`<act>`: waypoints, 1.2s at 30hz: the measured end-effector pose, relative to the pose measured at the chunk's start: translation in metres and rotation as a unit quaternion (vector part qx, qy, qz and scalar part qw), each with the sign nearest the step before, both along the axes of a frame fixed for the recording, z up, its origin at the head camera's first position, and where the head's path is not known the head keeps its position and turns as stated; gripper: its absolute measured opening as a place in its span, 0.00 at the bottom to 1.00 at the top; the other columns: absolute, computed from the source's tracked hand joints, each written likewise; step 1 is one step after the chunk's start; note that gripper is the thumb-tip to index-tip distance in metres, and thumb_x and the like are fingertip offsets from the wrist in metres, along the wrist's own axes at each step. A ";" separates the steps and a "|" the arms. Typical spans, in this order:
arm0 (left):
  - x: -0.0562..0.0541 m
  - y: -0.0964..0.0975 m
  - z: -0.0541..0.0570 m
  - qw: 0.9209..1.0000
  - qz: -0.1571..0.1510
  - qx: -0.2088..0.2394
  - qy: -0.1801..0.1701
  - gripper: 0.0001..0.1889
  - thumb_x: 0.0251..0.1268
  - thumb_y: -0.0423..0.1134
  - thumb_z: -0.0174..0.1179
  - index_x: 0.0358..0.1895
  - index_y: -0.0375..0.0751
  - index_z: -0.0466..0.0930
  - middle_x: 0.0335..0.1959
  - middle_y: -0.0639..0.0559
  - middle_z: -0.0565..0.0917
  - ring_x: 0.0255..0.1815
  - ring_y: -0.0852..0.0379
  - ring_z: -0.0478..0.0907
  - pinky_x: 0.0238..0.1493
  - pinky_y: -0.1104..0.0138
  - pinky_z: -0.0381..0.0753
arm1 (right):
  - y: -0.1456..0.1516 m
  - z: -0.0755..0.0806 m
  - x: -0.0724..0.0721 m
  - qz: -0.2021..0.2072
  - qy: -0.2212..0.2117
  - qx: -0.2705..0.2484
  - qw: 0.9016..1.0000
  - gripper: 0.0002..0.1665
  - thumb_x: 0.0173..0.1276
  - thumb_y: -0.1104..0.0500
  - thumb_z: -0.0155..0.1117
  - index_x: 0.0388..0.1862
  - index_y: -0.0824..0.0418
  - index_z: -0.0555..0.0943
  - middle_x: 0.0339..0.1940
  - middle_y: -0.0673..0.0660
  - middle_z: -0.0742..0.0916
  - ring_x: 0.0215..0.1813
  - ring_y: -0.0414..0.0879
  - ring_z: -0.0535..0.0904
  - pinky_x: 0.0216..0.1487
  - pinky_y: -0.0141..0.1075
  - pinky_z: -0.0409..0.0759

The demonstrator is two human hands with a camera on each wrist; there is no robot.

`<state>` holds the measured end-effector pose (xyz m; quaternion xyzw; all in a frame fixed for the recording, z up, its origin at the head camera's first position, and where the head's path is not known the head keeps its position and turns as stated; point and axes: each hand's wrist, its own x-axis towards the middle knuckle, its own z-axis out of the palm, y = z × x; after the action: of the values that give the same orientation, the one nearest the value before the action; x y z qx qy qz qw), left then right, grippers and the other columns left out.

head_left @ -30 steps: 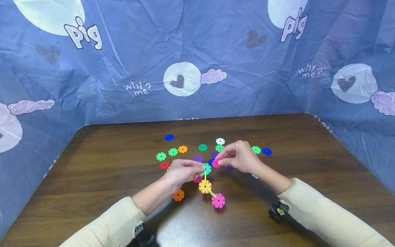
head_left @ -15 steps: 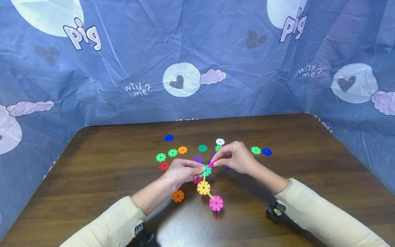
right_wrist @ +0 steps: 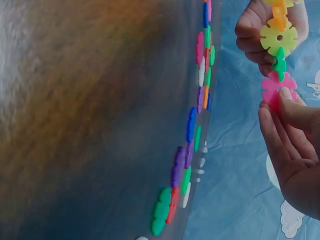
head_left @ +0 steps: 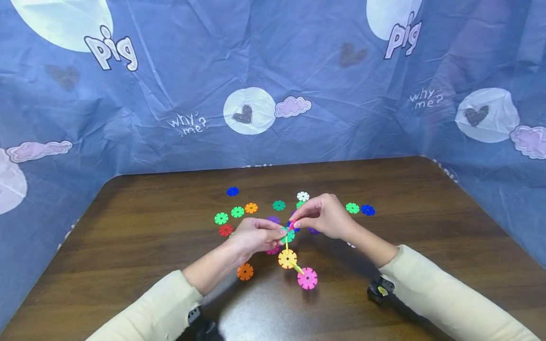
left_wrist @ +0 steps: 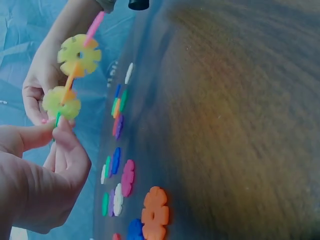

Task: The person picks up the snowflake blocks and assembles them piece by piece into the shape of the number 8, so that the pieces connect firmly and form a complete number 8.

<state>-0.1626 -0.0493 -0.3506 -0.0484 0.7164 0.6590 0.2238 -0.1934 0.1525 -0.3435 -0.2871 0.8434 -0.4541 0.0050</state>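
While the left hand (head_left: 256, 235) is pinching the green disc (head_left: 290, 236) ending a chain (head_left: 283, 261) above the table (head_left: 153, 213), the right hand (head_left: 327, 219) is pinching a pink notched disc (right_wrist: 271, 91) at its edge, seemingly joining them, next likely needing firm pressure.

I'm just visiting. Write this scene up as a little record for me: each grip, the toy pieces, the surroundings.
Left grip: pinches the green disc
Right grip: pinches a pink disc, apparently meeting the green one
Chain: green, yellow, orange, yellow, second pink disc
Table: brown, wood-patterned
Loose discs: several colours, on the table
Backdrop: blue cloth printed "pig" and "why me?"
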 end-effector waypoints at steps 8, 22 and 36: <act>0.002 -0.001 0.001 1.000 -0.026 -0.006 -0.003 0.12 0.59 0.35 0.66 0.43 0.30 0.84 0.25 0.52 0.87 0.24 0.64 0.82 0.41 0.66 0.87 | 0.002 0.003 0.003 0.024 -0.007 0.014 1.000 0.08 0.55 0.63 0.74 0.35 0.64 0.88 0.33 0.58 0.91 0.37 0.44 0.89 0.39 0.28 0.85; 0.005 -0.008 -0.009 1.000 -0.024 0.017 -0.008 0.13 0.60 0.31 0.64 0.47 0.26 0.82 0.28 0.52 0.87 0.26 0.62 0.82 0.37 0.71 0.85 | 0.079 -0.021 0.011 0.008 -0.034 0.097 0.995 0.14 0.54 0.67 0.73 0.41 0.67 0.85 0.38 0.62 0.90 0.36 0.39 0.87 0.37 0.27 0.85; 0.002 -0.010 -0.009 0.999 -0.019 0.027 -0.012 0.14 0.61 0.29 0.63 0.49 0.25 0.81 0.29 0.51 0.87 0.26 0.62 0.82 0.36 0.74 0.84 | 0.106 -0.017 0.012 -0.046 -0.025 0.234 0.971 0.12 0.44 0.65 0.80 0.29 0.60 0.86 0.25 0.50 0.86 0.28 0.35 0.75 0.29 0.25 0.78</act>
<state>-0.1604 -0.0597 -0.3599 -0.0365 0.6967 0.6730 0.2456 -0.1812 0.2583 -0.3601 -0.2274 0.9381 -0.2509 0.0725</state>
